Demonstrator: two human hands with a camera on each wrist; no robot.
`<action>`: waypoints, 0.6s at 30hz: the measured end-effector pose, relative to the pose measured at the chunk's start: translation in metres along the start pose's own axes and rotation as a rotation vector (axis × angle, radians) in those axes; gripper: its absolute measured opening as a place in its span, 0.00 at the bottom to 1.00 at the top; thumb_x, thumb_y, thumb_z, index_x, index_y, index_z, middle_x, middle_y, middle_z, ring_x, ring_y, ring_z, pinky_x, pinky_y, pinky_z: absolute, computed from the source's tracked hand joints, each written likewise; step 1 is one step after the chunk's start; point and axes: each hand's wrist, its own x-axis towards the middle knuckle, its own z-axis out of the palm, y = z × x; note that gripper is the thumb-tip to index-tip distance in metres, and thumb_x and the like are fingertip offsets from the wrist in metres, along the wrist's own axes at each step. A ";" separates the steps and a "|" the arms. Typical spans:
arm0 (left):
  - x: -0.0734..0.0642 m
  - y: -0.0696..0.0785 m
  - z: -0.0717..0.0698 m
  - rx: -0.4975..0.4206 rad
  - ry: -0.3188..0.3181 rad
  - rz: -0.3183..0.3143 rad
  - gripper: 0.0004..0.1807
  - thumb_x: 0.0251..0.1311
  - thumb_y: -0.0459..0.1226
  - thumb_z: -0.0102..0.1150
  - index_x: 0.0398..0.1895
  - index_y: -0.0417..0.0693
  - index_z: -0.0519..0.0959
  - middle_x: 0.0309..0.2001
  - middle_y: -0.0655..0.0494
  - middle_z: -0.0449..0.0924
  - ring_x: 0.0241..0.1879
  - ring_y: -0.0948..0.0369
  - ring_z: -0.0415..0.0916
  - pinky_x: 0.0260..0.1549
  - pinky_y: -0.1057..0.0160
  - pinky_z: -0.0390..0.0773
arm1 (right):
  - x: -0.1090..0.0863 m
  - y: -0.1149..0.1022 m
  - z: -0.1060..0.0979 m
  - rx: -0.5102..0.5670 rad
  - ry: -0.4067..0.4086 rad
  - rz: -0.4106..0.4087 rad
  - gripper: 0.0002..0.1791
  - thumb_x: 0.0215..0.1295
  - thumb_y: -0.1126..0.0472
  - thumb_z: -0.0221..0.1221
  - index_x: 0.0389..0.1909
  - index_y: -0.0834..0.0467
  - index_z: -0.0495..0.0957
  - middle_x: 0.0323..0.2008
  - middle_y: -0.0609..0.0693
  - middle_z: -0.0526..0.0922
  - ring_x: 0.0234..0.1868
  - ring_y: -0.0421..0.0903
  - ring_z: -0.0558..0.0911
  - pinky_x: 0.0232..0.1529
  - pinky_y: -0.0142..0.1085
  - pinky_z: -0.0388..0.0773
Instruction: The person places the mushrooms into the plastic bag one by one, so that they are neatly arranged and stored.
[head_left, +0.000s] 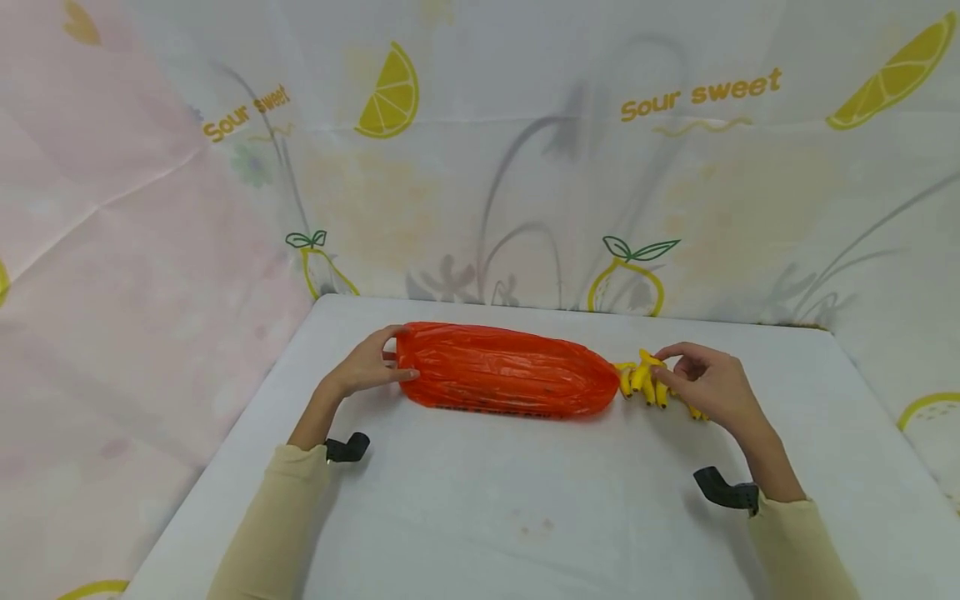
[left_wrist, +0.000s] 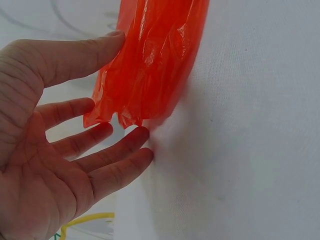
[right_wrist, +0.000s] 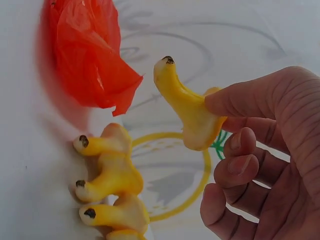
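A crumpled red plastic bag (head_left: pixel 506 372) lies lengthwise on the white table. At its left end is my left hand (head_left: pixel 369 364), thumb and fingers spread around the edge; in the left wrist view the fingers (left_wrist: pixel 122 172) look relaxed, their tips at the crumpled red end. My right hand (head_left: pixel 708 383) pinches a small toy banana (right_wrist: pixel 182 107) between thumb and forefinger, raised off the table. Below it, several more toy bananas (right_wrist: pixel 117 172) with dark tips lie in a row just past the bag's right end. Part of that row is hidden behind the right hand in the head view.
The white tabletop (head_left: pixel 517 508) stretches toward me in front of the bag. Behind it hangs a pale cloth (head_left: pixel 480 208) printed with lemons and writing. Dark straps with a black piece (head_left: pixel 726 490) sit on both wrists.
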 end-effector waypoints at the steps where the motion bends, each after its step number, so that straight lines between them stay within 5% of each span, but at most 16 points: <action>1: 0.000 0.000 0.000 -0.001 0.000 -0.001 0.45 0.56 0.41 0.71 0.73 0.41 0.57 0.69 0.40 0.61 0.60 0.39 0.70 0.53 0.45 0.77 | 0.002 -0.003 0.002 0.010 -0.004 -0.004 0.10 0.62 0.58 0.67 0.40 0.59 0.83 0.21 0.50 0.72 0.23 0.46 0.71 0.19 0.32 0.67; 18: -0.001 0.001 0.001 0.009 0.009 -0.003 0.44 0.56 0.42 0.70 0.72 0.43 0.58 0.69 0.41 0.61 0.61 0.39 0.69 0.53 0.44 0.77 | 0.034 -0.033 0.040 0.117 -0.101 -0.029 0.11 0.62 0.59 0.66 0.43 0.59 0.82 0.23 0.51 0.73 0.26 0.50 0.71 0.20 0.32 0.70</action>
